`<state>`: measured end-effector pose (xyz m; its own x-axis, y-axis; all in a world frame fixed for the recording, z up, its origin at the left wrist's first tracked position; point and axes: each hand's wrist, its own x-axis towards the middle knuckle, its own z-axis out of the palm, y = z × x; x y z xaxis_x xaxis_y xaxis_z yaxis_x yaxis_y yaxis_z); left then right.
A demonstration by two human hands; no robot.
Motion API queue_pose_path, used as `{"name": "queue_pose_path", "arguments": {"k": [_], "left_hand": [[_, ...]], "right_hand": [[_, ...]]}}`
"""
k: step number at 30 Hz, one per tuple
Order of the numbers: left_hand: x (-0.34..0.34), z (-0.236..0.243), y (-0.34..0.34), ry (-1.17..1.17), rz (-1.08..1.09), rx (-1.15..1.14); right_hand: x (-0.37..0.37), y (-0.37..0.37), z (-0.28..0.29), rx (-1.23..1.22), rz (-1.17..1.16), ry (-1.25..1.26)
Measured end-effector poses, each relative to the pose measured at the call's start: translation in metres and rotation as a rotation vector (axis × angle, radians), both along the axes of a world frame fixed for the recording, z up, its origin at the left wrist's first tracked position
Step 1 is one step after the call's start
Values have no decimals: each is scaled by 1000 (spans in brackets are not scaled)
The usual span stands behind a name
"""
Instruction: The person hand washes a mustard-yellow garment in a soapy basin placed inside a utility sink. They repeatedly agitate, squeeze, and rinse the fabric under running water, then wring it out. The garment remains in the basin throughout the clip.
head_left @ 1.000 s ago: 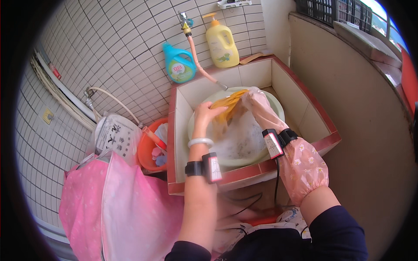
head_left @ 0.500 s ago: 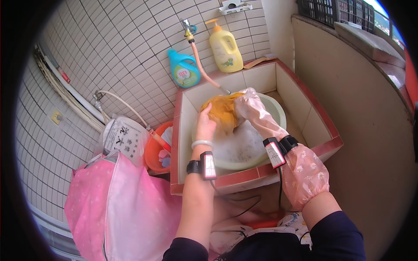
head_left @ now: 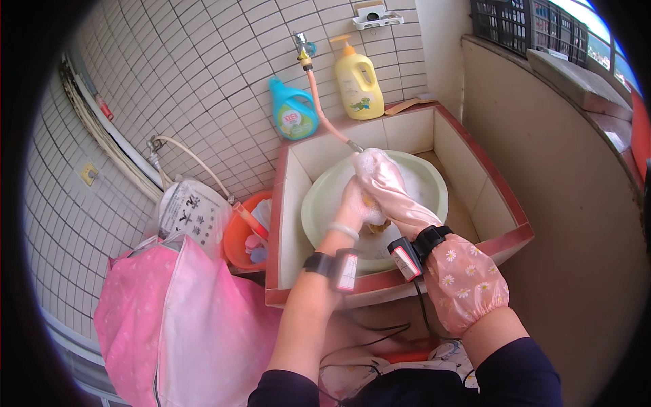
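Pale green basin (head_left: 308, 210); pink, white-daisy-patterned sleeve (head_left: 473, 270); the mostly hidden cloth (head_left: 378, 227) looks mustard yellow.

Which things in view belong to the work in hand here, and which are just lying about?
In use:
- left hand and right hand, close together over the basin
- yellow cloth, mostly hidden
- green basin with suds

Apparently just about, untouched:
- blue bottle
- yellow pump bottle
- orange bucket
- pink cover

a mustard-yellow cloth (head_left: 379, 227), bunched and mostly hidden, shows in patches over a sudsy pale green basin (head_left: 313, 216).
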<state>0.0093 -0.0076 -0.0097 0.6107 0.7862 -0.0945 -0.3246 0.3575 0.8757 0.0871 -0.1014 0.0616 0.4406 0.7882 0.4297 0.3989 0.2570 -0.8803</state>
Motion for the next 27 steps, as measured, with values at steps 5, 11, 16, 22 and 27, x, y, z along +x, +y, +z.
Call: {"name": "queue_pose_path", "arguments": {"k": [5, 11, 16, 22, 27], "left_hand": [[-22, 17, 3, -108, 28, -167], [-44, -2, 19, 418, 315, 121], [-45, -38, 37, 952, -324, 611], [-50, -63, 46, 1164, -540, 368], [-41, -74, 41, 1321, -545, 681]], "right_hand": [[37, -7, -11, -214, -29, 373], [65, 6, -52, -105, 123, 288], [85, 46, -129, 284, 556, -429], [96, 46, -221, 142, 669, -199], [97, 39, -225, 303, 762, -83]]}}
